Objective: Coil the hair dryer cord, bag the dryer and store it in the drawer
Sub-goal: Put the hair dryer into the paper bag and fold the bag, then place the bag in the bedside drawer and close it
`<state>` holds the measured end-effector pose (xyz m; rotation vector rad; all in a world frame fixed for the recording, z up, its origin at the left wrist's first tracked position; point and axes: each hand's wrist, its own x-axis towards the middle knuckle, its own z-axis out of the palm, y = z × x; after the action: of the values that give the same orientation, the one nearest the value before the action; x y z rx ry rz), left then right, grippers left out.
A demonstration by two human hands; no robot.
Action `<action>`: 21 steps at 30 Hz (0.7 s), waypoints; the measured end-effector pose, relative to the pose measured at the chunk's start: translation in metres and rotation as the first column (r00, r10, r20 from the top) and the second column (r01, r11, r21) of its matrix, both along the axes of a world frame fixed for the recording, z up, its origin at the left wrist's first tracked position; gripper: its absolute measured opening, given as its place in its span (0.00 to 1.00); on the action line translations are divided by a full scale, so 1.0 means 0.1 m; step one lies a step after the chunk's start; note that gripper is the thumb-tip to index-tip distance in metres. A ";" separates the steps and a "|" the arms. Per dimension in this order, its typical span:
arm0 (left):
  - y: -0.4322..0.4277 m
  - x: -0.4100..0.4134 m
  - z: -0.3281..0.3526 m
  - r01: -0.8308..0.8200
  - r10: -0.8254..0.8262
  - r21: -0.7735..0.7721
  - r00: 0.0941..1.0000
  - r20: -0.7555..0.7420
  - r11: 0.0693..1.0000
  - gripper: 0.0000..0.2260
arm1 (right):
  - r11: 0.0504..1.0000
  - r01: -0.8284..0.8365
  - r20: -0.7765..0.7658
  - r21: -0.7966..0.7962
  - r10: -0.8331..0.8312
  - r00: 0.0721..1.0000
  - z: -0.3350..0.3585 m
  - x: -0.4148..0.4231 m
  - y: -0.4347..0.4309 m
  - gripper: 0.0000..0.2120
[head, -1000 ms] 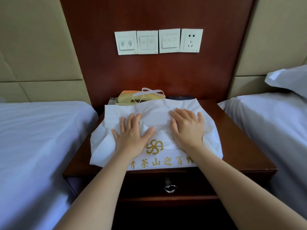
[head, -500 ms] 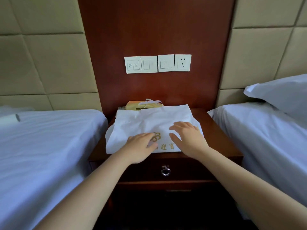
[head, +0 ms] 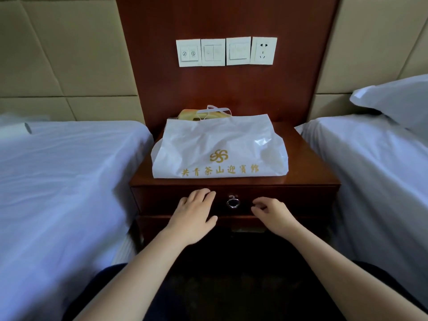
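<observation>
The white plastic bag with gold printed emblem and characters lies flat on top of the dark reddish-brown wooden nightstand, its printed face toward the camera and its looped handles at the rear edge. The hair dryer is not visible; whether it is inside the bag cannot be determined.

The closed wooden drawer sits directly below the tabletop, with a round silver ring pull at its centre.

The left hand is positioned in front of the drawer face, to the left of the ring pull, fingers extended and loosely spread, holding nothing. The right hand is positioned to the right of the ring pull, fingers loosely curled, holding nothing. Neither hand touches the ring pull or the bag; the bag lies above and behind both hands.

A yellow object lies behind the bag, against the wooden wall panel.
</observation>
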<state>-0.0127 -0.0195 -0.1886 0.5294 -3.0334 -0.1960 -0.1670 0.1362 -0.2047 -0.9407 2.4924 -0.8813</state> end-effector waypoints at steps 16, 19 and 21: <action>-0.09 -0.09 -0.15 0.026 -0.043 -0.082 0.978 -0.205 0.996 0.29 | 0.947 0.173 0.479 -0.271 -0.023 0.877 -0.29 0.13 -0.58 0.13; -0.12 -0.03 -0.18 -0.002 -0.024 -0.115 0.976 -0.216 0.993 0.29 | 0.961 0.159 0.462 -0.226 -0.038 0.886 -0.27 0.11 -0.57 0.14; -0.12 0.00 -0.17 -0.019 -0.006 -0.116 0.976 -0.216 0.993 0.28 | 0.964 0.163 0.459 -0.212 -0.049 0.887 -0.24 0.13 -0.57 0.15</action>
<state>-0.0124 -0.0313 -0.2061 0.4751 -2.8102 -0.0683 -0.1545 0.0795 -0.2287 -0.5809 2.0785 -1.3017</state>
